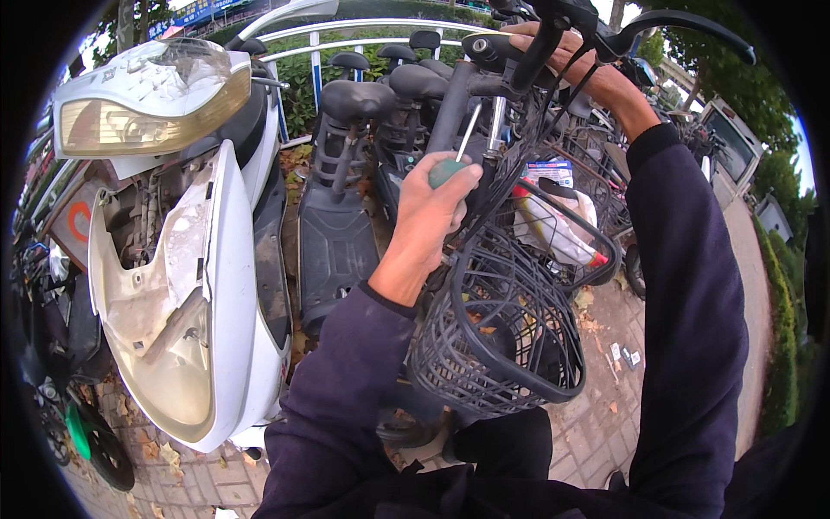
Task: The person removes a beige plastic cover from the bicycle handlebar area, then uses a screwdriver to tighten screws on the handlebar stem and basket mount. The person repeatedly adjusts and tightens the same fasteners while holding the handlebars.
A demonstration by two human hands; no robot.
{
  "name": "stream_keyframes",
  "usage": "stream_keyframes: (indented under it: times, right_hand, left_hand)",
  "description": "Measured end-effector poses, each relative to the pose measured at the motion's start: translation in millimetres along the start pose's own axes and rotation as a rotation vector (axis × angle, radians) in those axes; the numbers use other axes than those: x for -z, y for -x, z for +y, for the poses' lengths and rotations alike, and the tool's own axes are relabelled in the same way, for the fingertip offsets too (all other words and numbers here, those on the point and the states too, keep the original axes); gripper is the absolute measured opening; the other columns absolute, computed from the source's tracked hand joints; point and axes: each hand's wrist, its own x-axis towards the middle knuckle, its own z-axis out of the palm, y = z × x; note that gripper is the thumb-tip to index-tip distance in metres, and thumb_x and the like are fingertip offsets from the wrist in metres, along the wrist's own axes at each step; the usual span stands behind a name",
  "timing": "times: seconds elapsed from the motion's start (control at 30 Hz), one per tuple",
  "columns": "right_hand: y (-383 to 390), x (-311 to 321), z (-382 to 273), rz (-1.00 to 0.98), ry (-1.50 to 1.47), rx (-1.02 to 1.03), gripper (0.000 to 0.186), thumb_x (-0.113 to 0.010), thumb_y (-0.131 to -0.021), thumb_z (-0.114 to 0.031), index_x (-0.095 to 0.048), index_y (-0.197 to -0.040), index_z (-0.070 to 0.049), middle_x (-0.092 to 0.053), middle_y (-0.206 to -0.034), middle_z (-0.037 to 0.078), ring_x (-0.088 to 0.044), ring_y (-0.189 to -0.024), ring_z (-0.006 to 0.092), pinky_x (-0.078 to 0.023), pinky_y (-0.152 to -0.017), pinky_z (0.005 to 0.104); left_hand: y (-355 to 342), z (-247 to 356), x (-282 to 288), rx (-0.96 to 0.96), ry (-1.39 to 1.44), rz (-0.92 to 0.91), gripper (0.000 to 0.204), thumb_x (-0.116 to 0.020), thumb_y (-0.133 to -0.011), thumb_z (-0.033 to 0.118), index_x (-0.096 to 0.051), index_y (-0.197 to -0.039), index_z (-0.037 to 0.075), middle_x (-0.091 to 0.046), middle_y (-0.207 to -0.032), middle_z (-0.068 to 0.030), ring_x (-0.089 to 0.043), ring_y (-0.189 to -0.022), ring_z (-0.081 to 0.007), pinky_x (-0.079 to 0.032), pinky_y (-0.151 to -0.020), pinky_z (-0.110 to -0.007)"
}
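with left hand (430, 206) clamped on screwdriver (447, 172), guide squarely; steady handlebar (538, 57) with right hand (568, 55) (cannot tell whether clamped).

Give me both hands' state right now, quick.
Left hand: closed, holding a green-handled screwdriver, shaft up.
Right hand: at the handlebar, fingers partly hidden; can't tell whether open or closed.

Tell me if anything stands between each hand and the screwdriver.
Nothing visible does for the left hand: it is closed around the handle of the screwdriver. For the right hand, the black handlebar does, passing in front of that hand, on the screwdriver's side.
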Motion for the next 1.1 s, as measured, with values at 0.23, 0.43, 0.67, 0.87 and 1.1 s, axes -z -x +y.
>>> stream_keyframes:
  times: [0.23, 0.43, 0.67, 0.87, 1.1]
  right_hand:
    - [77.8, 1.3, -48.7, 0.474, 0.078, -0.193, 0.044, -0.066, -0.100, -0.038, -0.067, -0.126, -0.003, -0.071, -0.111, 0.008, -0.067, -0.099, 0.0166, -0.051, -0.090, 0.0323]
    - [217.0, -61.7, -185.6, 0.304, -0.360, -0.480, 0.034, -0.069, -0.098, -0.024, -0.063, -0.120, 0.000, -0.068, -0.105, 0.010, -0.065, -0.103, 0.0202, -0.050, -0.095, 0.0357]
    - [315.5, -71.8, -297.9, 0.105, -0.401, -0.484, 0.034, -0.070, -0.096, -0.018, -0.063, -0.125, -0.001, -0.066, -0.115, 0.010, -0.061, -0.114, 0.0228, -0.045, -0.102, 0.0358]
    - [326.9, -50.0, -248.2, 0.162, -0.806, -0.527, 0.041, -0.065, -0.102, -0.030, -0.062, -0.130, 0.000, -0.069, -0.115, 0.006, -0.063, -0.108, 0.0144, -0.050, -0.096, 0.0324]
    - [216.5, -12.3, -125.7, 0.300, -1.153, -0.718, 0.094, -0.061, -0.097, -0.062, -0.034, -0.153, 0.008, -0.059, -0.139, 0.025, -0.058, -0.128, 0.0311, -0.048, -0.108, 0.0416]
  left_hand:
    - [89.2, 1.8, 41.2, 0.018, -0.025, 0.128, 0.032, -0.063, -0.103, 0.028, -0.059, -0.122, 0.002, -0.064, -0.093, -0.0039, -0.051, -0.060, -0.0049, -0.032, -0.048, -0.021]
    - [157.5, 4.0, 40.9, -0.047, 0.105, 0.256, 0.039, -0.052, -0.108, 0.030, -0.049, -0.132, 0.001, -0.062, -0.106, -0.0099, -0.058, -0.075, -0.0148, -0.035, -0.053, -0.022]
    - [232.7, -6.6, 25.6, 0.073, 0.111, 0.289, 0.034, -0.058, -0.105, 0.026, -0.053, -0.130, 0.004, -0.063, -0.104, -0.0087, -0.059, -0.074, -0.0150, -0.038, -0.053, -0.023]
    - [219.9, 30.0, 28.6, 0.113, 0.013, 0.411, 0.014, -0.067, -0.100, 0.021, -0.059, -0.104, 0.009, -0.063, -0.089, -0.0043, -0.058, -0.069, -0.0125, -0.039, -0.054, -0.023]
    - [196.1, 34.4, 43.1, -0.183, -0.002, 0.287, 0.019, -0.060, -0.103, 0.026, -0.060, -0.105, 0.007, -0.063, -0.089, -0.0046, -0.060, -0.073, -0.0126, -0.039, -0.056, -0.023]
